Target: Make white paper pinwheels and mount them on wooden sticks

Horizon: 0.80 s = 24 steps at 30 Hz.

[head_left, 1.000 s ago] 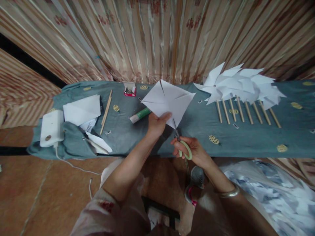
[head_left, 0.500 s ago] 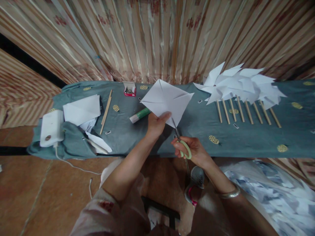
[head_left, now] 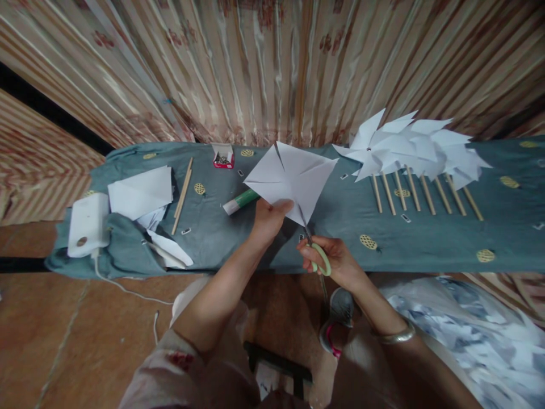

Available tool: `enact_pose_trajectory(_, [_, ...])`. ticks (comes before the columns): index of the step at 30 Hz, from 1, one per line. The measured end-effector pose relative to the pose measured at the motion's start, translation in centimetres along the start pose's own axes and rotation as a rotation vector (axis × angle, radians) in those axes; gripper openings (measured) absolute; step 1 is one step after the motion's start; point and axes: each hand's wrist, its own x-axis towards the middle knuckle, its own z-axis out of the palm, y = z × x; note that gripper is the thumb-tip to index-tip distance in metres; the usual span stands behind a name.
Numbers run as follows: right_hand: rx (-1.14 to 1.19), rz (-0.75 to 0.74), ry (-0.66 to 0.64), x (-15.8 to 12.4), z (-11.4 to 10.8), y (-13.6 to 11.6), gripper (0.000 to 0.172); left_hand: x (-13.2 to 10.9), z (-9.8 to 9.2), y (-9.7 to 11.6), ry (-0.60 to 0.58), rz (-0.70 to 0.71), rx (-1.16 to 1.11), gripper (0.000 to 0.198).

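Note:
A white square of paper (head_left: 293, 176) hangs over the cloth-covered table, slit inward from its corners. My left hand (head_left: 270, 218) pinches it near its lower edge, thumb on top. In my right hand (head_left: 327, 255) is a pair of scissors (head_left: 320, 259) with pale green handles. Their blades lie at the paper's near corner, in line with a slit there. Partly under my left hand and the paper lies a green and white tube (head_left: 240, 201). Beyond it stands an open red box (head_left: 223, 158) of small metal pieces.
White paper pinwheels (head_left: 409, 145) on wooden sticks lie in a row at the right. Leftward are two loose sticks (head_left: 183, 193), a paper stack (head_left: 142, 193) and a white device (head_left: 88, 224) with a cable. A bag of paper pieces (head_left: 472, 335) sits below right.
The slit at the paper's far corner gapes a little wider. Both hands keep nearly the same place, and the view has shifted slightly.

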Motion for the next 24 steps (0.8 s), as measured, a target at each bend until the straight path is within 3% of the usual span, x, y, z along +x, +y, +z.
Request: enact_pose_trajectory(24, [-0.015,-0.051,0.038,0.07,-0.28,0.02,0.045,-0.99,0.4,0.56,-0.077,-0.084,-0.013,0.022])
